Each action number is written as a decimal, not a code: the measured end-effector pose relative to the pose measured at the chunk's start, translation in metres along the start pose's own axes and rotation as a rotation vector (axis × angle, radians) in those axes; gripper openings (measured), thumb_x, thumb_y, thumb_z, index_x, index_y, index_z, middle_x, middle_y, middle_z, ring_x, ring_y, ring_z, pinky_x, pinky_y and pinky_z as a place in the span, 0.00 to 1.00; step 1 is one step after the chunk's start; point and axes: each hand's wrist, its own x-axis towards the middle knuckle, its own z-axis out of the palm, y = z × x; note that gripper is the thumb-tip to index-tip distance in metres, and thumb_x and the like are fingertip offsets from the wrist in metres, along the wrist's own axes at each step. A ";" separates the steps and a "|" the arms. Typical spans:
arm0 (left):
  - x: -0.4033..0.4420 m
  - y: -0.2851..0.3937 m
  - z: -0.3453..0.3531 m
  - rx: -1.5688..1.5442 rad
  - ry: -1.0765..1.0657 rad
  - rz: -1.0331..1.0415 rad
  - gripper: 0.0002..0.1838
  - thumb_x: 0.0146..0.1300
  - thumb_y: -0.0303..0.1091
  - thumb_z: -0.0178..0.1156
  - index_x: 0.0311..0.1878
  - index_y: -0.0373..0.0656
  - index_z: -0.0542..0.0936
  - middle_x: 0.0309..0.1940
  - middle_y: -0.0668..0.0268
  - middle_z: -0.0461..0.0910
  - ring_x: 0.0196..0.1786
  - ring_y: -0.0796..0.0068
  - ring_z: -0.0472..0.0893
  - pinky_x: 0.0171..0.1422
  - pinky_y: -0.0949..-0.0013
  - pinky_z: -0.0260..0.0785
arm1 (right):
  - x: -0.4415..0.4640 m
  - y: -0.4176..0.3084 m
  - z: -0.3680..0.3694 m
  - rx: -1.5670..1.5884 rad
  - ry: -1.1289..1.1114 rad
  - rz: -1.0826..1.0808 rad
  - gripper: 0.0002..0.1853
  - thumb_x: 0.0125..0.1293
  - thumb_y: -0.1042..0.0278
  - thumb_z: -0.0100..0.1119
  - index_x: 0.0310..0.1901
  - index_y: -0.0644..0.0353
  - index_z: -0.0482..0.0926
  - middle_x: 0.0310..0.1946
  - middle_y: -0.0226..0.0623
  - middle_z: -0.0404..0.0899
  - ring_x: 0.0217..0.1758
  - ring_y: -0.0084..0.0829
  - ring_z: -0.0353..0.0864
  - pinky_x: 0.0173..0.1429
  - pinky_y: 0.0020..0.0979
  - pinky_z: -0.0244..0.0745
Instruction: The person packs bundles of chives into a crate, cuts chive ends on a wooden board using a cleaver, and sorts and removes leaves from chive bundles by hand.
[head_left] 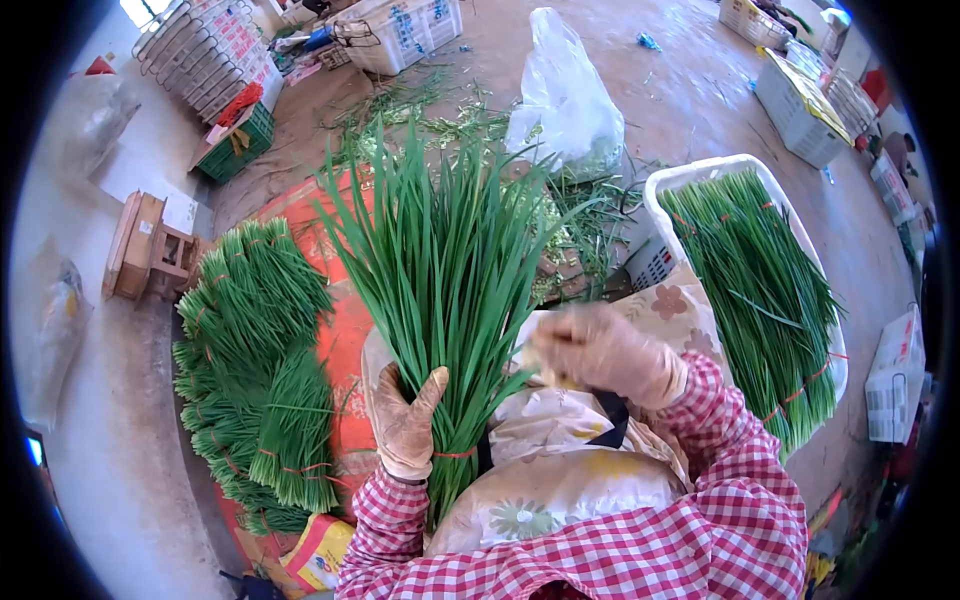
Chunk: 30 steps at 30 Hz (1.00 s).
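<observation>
In a translucent glove, my left hand [408,420] grips a loose-leaved bunch of garlic chives [440,270], thumb across the front and fingers partly hidden behind. A red band [455,453] circles the bunch low down. The leaf tips fan out upward, away from me. To the right of the bunch, over my lap, is my gloved right hand [605,350], its fingers smeared by motion, so I cannot make out whether they hold anything. A flowered apron [560,500] covers my lap.
Banded chive bundles [250,370] are piled on a red sheet [343,350] at left. A white crate [840,370] full of chives stands at right. Ahead are a plastic bag [565,90] and scattered trimmings [430,115]. A wooden stool [150,245] stands by the wall.
</observation>
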 end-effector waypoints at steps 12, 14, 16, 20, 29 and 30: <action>-0.009 -0.001 0.007 0.076 -0.005 0.001 0.23 0.59 0.32 0.65 0.55 0.32 0.72 0.47 0.61 0.78 0.48 0.72 0.76 0.57 0.68 0.67 | 0.068 -0.003 0.012 0.243 0.103 0.218 0.17 0.64 0.53 0.62 0.30 0.61 0.79 0.20 0.26 0.77 0.18 0.18 0.76 0.20 0.19 0.68; -0.008 -0.002 0.007 0.046 -0.004 -0.010 0.23 0.59 0.31 0.65 0.56 0.32 0.72 0.47 0.61 0.78 0.48 0.72 0.76 0.57 0.69 0.67 | 0.068 -0.004 0.013 0.239 0.148 0.275 0.20 0.62 0.49 0.63 0.28 0.61 0.78 0.20 0.27 0.77 0.17 0.18 0.76 0.19 0.19 0.67; -0.007 -0.001 0.006 0.053 -0.036 0.003 0.27 0.58 0.32 0.67 0.57 0.30 0.70 0.48 0.60 0.78 0.48 0.72 0.77 0.57 0.69 0.68 | 0.066 -0.006 0.010 0.253 0.188 0.281 0.23 0.62 0.46 0.63 0.27 0.61 0.77 0.19 0.28 0.76 0.16 0.19 0.75 0.17 0.19 0.67; -0.006 -0.001 0.007 0.078 -0.062 0.009 0.27 0.59 0.31 0.66 0.58 0.30 0.69 0.49 0.60 0.78 0.49 0.72 0.77 0.58 0.69 0.68 | 0.073 -0.004 -0.003 0.269 0.341 0.204 0.23 0.64 0.46 0.60 0.28 0.61 0.76 0.18 0.27 0.74 0.16 0.18 0.74 0.17 0.19 0.66; -0.003 -0.003 0.009 0.082 0.010 0.057 0.21 0.59 0.35 0.65 0.52 0.32 0.75 0.44 0.61 0.80 0.46 0.74 0.77 0.55 0.70 0.67 | 0.071 -0.004 -0.007 0.285 0.364 0.154 0.18 0.70 0.56 0.54 0.29 0.62 0.77 0.16 0.25 0.73 0.15 0.17 0.73 0.16 0.19 0.63; -0.002 -0.006 0.006 0.080 0.018 0.045 0.21 0.59 0.35 0.65 0.52 0.32 0.75 0.44 0.61 0.80 0.46 0.74 0.77 0.55 0.70 0.67 | 0.070 0.000 -0.007 0.284 0.356 0.167 0.18 0.70 0.56 0.54 0.29 0.62 0.77 0.16 0.25 0.73 0.15 0.17 0.73 0.16 0.19 0.63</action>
